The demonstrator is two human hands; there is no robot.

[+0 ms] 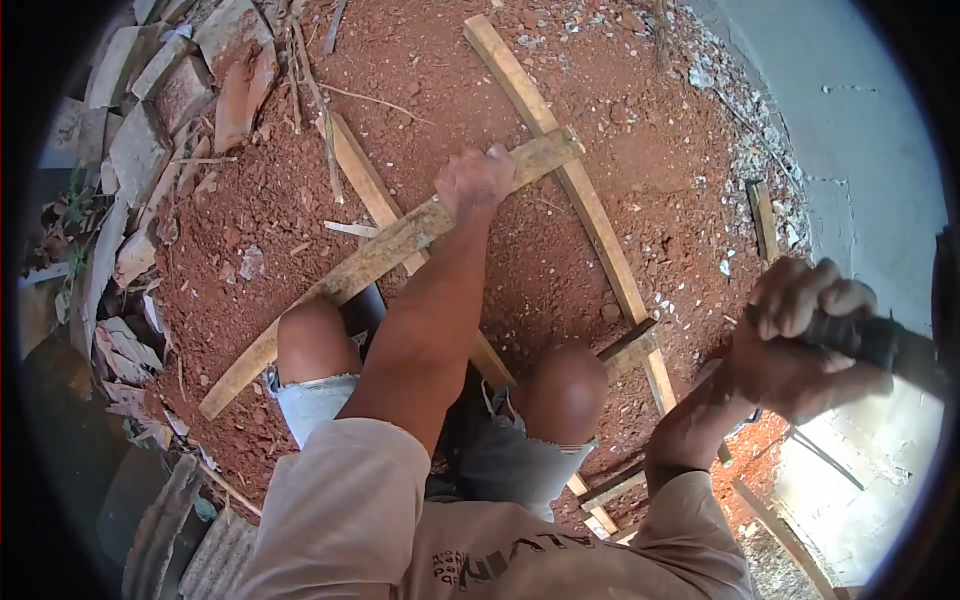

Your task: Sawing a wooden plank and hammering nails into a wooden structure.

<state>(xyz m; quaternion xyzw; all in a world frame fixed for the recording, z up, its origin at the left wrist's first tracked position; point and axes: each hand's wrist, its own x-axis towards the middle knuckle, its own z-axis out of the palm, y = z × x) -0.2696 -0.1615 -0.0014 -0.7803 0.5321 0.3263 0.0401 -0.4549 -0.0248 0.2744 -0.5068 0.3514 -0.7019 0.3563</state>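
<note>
A long wooden board (pixel 375 255) slants from the lower left up to the right, lying across two other boards. Near its upper end my left hand (pixel 475 182) is closed over it. Beneath it run a long right-hand board (pixel 600 235) and a left-hand board (pixel 365 180), whose lower part passes between my knees. My right hand (pixel 800 340), raised at the right, is wrapped around the dark handle of a tool (pixel 880 345). The tool's far end is lost at the dark rim, so its kind cannot be made out.
Reddish loose soil (pixel 400 75) covers the ground. Broken bricks and slabs (pixel 145 150) are piled at the left. A grey wall (pixel 830 130) stands at the right. A short crosspiece (pixel 628 350) joins the right-hand board near my right knee. Corrugated sheet pieces (pixel 165 525) lie at lower left.
</note>
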